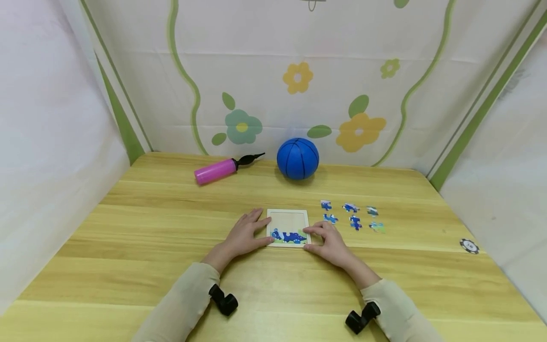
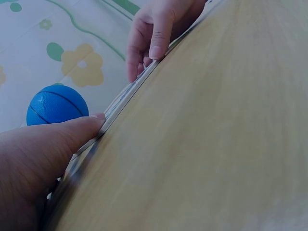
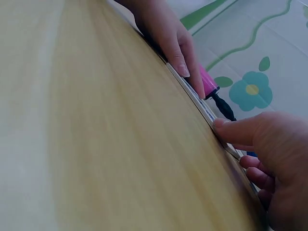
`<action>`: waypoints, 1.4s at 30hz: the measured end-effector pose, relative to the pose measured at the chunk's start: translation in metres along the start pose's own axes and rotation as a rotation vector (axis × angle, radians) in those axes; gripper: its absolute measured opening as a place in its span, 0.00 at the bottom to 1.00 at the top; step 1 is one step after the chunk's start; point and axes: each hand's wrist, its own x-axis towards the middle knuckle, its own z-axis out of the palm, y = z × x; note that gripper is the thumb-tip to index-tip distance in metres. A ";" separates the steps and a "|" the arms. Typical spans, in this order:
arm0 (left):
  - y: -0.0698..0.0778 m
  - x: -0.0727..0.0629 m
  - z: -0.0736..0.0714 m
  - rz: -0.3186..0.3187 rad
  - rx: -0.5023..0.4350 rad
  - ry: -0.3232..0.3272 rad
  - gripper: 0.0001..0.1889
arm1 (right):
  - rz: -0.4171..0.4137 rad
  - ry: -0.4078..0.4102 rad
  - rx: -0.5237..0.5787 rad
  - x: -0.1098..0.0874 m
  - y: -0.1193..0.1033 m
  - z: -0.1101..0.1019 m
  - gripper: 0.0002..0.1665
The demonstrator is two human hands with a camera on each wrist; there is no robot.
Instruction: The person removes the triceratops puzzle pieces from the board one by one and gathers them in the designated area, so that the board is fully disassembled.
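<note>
A small square puzzle tray (image 1: 287, 209) with a white rim lies on the table, its lower part filled with joined blue and green puzzle pieces (image 1: 289, 237). At the tray's left side rests my left hand (image 1: 244, 233), fingers spread, thumb on the lower left corner and index fingertip at the left rim. My right hand (image 1: 330, 243) touches the opposite side: its index fingertip lies over the rim by the pieces, its thumb at the lower right corner. In the right wrist view, the right thumb (image 3: 236, 131) meets the tray's edge and the other fingers bend under the palm.
Several loose puzzle pieces (image 1: 355, 222) lie in two rows right of the tray. Farther back are a blue ball (image 1: 297, 158) and a pink hand pump (image 1: 215, 171) with a black nozzle. A round black-and-white disc (image 1: 469, 246) lies near the table's right edge. Flowered fabric (image 1: 265, 71) hangs behind.
</note>
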 end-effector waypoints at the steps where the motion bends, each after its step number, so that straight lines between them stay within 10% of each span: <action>1: 0.000 0.000 0.000 0.000 0.000 0.000 0.34 | -0.010 0.003 -0.011 0.000 0.000 0.000 0.23; 21: 0.017 -0.003 0.006 0.027 -0.118 -0.036 0.28 | -0.007 -0.005 -0.067 0.002 -0.006 0.005 0.19; 42: 0.024 -0.004 0.008 0.070 -0.031 -0.076 0.21 | -0.050 0.030 -0.020 0.002 -0.003 0.006 0.18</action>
